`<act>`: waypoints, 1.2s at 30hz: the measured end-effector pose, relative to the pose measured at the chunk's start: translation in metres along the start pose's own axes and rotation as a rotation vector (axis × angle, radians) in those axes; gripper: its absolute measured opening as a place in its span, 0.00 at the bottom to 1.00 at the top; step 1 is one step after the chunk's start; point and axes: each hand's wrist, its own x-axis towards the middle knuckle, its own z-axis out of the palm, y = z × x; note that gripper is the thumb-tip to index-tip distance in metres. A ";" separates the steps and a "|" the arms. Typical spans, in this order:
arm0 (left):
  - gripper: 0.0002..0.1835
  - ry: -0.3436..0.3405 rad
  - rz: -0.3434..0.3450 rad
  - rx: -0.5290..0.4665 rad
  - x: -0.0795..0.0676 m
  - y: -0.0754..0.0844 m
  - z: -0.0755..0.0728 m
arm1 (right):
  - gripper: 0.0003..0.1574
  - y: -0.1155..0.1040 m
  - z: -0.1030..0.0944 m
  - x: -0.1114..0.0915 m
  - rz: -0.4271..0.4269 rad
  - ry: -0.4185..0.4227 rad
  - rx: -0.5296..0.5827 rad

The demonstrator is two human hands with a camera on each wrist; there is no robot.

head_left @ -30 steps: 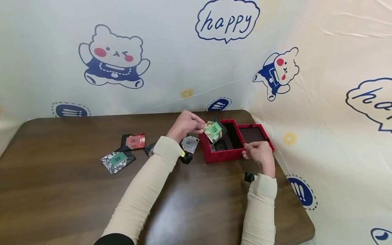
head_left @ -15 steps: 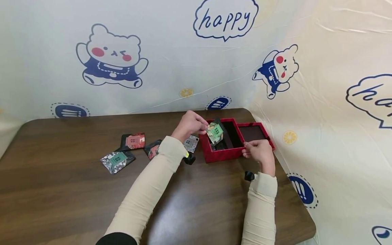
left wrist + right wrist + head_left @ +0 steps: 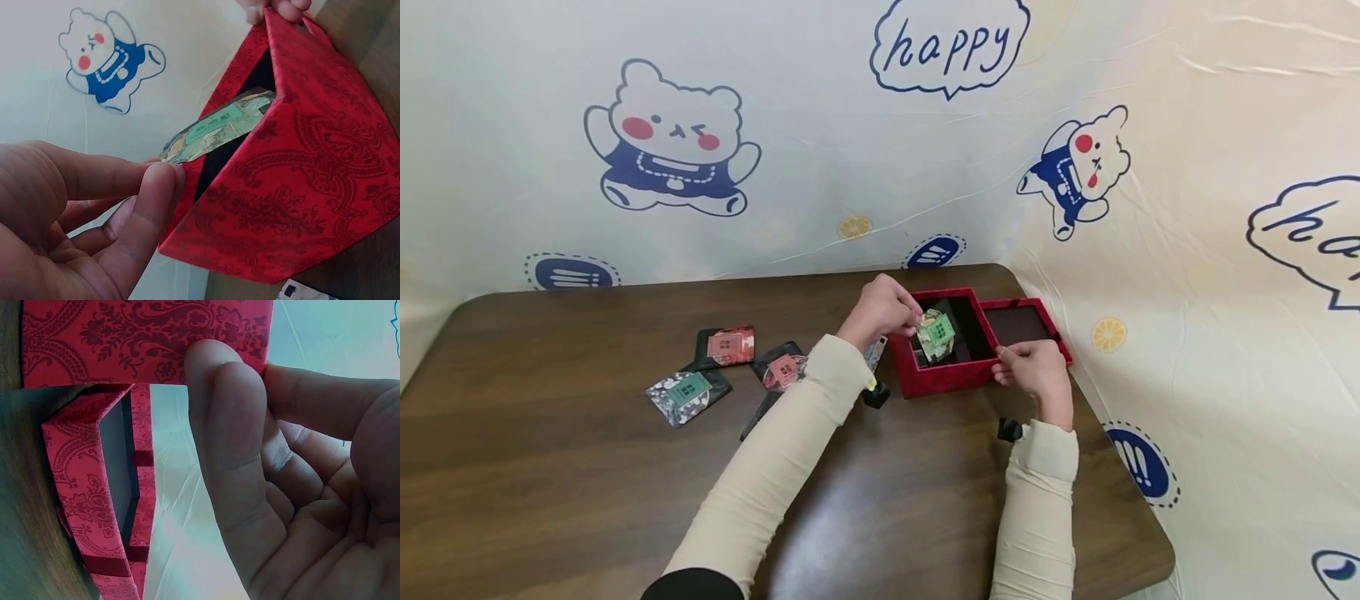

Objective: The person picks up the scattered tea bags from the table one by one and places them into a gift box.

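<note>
My left hand [image 3: 882,312] pinches the edge of a flat sachet [image 3: 936,333] with a green label. In the left wrist view the sachet [image 3: 215,127] slants into the mouth of the red patterned box [image 3: 300,181], its far end at the rim. Dark inside, the box [image 3: 943,382] stands upright near the table's right edge. At its front right corner my right hand [image 3: 1037,372] pinches the rim between thumb and fingers. The right wrist view shows this right hand [image 3: 275,475] on the upper edge of the box wall [image 3: 137,340].
Right of the box lies a shallow red box part [image 3: 1060,343] with a dark inside. To the left are a red-labelled sachet [image 3: 725,347], a grey-green one [image 3: 688,394] and another red-labelled one [image 3: 781,367]. Beside the left wrist, a pale sachet [image 3: 874,353] is partly hidden.
My left hand has moved right with the green-labelled sachet, from the box's left rim to over its opening, slightly lower. The right hand has stayed on the rim.
</note>
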 end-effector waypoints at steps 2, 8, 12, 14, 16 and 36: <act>0.02 0.007 0.013 0.032 0.000 0.001 0.004 | 0.16 0.000 0.000 0.000 -0.001 0.001 0.000; 0.05 0.018 0.026 0.108 0.000 0.003 0.014 | 0.17 0.000 -0.001 -0.001 0.005 -0.001 -0.003; 0.05 0.019 0.021 0.155 0.000 0.003 0.017 | 0.17 0.000 -0.001 -0.001 0.006 -0.002 -0.007; 0.04 0.018 0.023 0.203 -0.001 0.003 0.018 | 0.17 0.000 -0.001 -0.001 0.007 -0.001 -0.012; 0.04 0.009 0.034 0.259 -0.002 0.004 0.019 | 0.17 0.000 -0.001 -0.001 0.011 0.002 -0.014; 0.12 -0.003 0.095 0.535 0.002 0.010 0.034 | 0.16 0.001 0.002 -0.001 -0.007 0.017 -0.012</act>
